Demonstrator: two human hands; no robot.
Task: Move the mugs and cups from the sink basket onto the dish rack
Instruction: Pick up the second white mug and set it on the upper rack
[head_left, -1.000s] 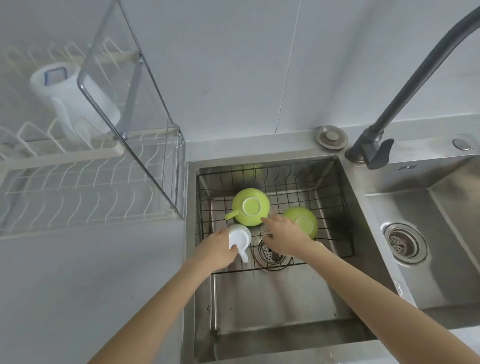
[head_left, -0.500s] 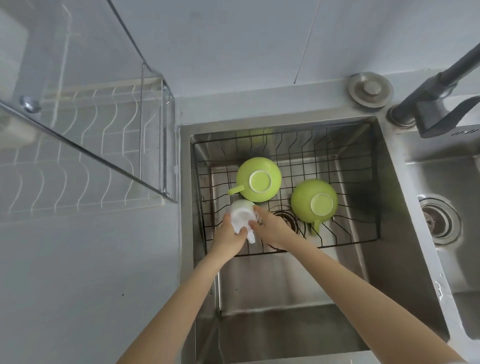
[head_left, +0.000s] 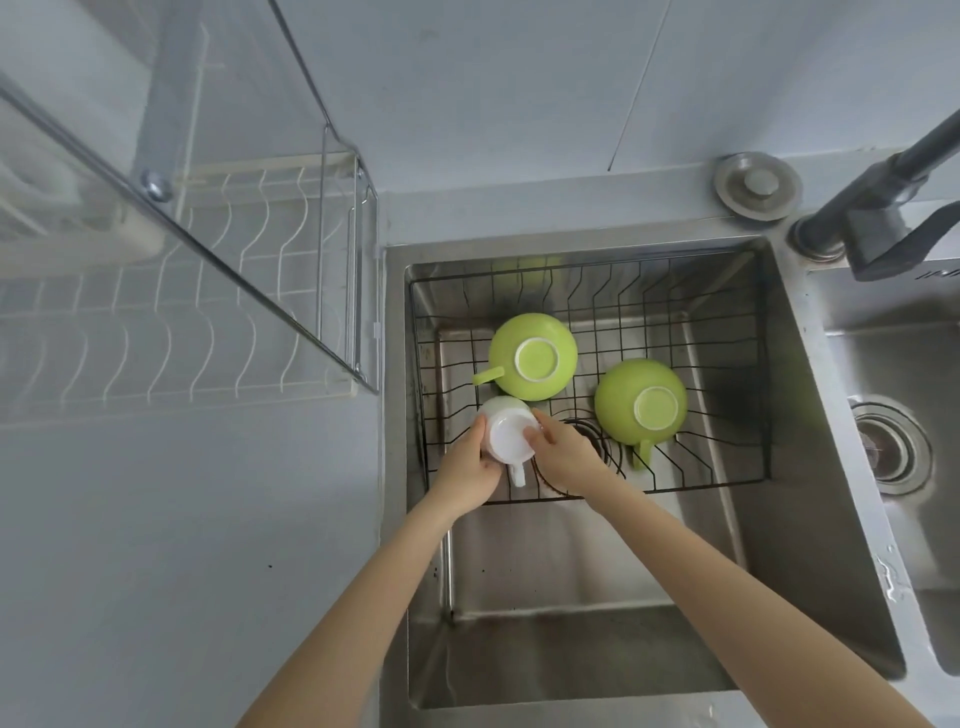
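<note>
- Down in the sink (head_left: 810, 467), a black wire basket (head_left: 727, 291) sits at the far end.
- Both hands reach into the near left corner of the basket and hold one small white mug (head_left: 506, 434) between them.
- The left hand (head_left: 470, 467) is wrapped around the left side of the white mug, holding it tight.
- The right hand (head_left: 563, 454) presses its fingertips (head_left: 535, 434) on the right side of the same mug.
- The white mug is upside down, and its handle points toward the person.
- Just behind it sits a green mug (head_left: 532, 356), upside down too, with its handle sticking out to the left.
- Another green cup (head_left: 640, 402) sits upside down to the right, its handle pointing toward the person.
- The dish rack (head_left: 208, 332) is on the surface (head_left: 182, 545) to the left of the sink, white wires behind a clear panel.
- A dark tap (head_left: 883, 208) stands at the far right.
</note>
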